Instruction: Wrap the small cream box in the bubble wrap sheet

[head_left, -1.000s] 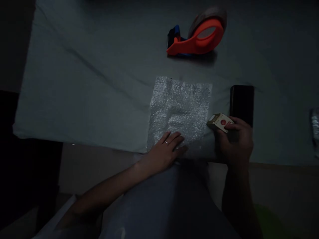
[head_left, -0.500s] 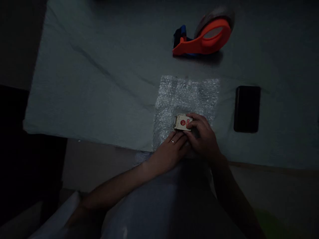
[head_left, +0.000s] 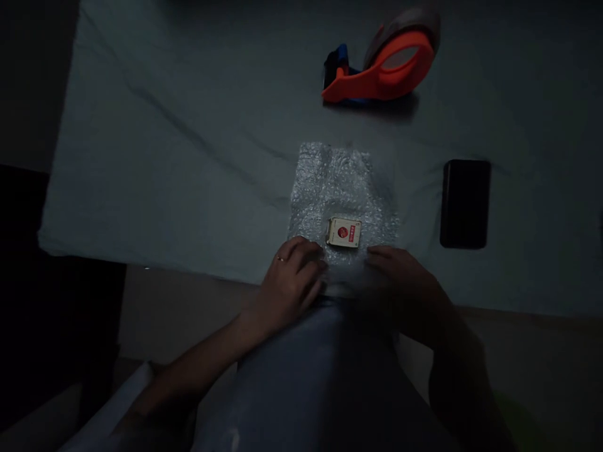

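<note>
A small cream box with a red dot [head_left: 344, 232] lies flat on the near half of a bubble wrap sheet [head_left: 343, 182], with no hand touching it. My left hand [head_left: 288, 282], a ring on one finger, curls its fingers over the sheet's near left corner. My right hand [head_left: 403, 276] sits at the near right edge, its fingers closed on the sheet just below and right of the box. The light is dim, so the grip detail is faint.
An orange tape dispenser [head_left: 382, 63] lies at the back of the grey cloth-covered table [head_left: 164, 157]. A black phone [head_left: 465, 202] lies right of the wrap. The table's near edge runs just under my hands; my lap is below.
My right hand carried the box from beside the phone onto the bubble wrap and let it go. Both hands then moved to the sheet's near corners.
</note>
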`<state>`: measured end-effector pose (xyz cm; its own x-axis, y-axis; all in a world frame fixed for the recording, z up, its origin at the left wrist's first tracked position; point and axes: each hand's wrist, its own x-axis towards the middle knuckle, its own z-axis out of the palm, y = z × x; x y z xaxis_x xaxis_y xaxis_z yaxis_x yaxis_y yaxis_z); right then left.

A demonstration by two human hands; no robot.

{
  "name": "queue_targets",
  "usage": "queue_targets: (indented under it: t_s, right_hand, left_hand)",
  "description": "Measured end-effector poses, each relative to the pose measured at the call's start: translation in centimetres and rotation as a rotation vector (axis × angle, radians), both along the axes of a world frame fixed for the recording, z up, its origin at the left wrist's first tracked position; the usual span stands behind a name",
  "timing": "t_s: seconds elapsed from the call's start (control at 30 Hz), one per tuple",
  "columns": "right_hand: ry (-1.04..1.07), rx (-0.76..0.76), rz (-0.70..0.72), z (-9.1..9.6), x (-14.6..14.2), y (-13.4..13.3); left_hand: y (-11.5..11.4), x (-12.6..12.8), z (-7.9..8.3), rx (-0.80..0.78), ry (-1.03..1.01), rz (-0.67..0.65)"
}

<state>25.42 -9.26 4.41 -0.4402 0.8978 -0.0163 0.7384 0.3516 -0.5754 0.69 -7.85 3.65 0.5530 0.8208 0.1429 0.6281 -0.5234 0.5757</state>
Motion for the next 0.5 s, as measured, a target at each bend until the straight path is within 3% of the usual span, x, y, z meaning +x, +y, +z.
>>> queue_targets:
  t_s: [0.07,0.2,0.33,0.43,0.5]
  right_hand:
    - [0.007,0.021,-0.052,-0.1,0.1,0.1]
    - [0.224,0.053,-0.277,-0.7,-0.4,1.8]
    - [0.278,0.057,-0.461,-2.0,-1.2,3.6]
    - [0.229,0.059,-0.514,-2.9,-1.5,3.9]
    - [0.224,0.141,-0.537,-2.9,-1.8,3.7]
  left_hand:
    - [0.8,0.1,0.1,0.029,-0.069,0.048]
    - [3.1,1.2,-0.5,0.018,-0.263,0.134]
    - [5.3,2.0,-1.1,-0.197,-0.386,0.206]
    - [6.2,2.3,-1.4,-0.358,-0.389,0.278]
    - [6.4,2.5,-1.5,-0.4,-0.372,0.308]
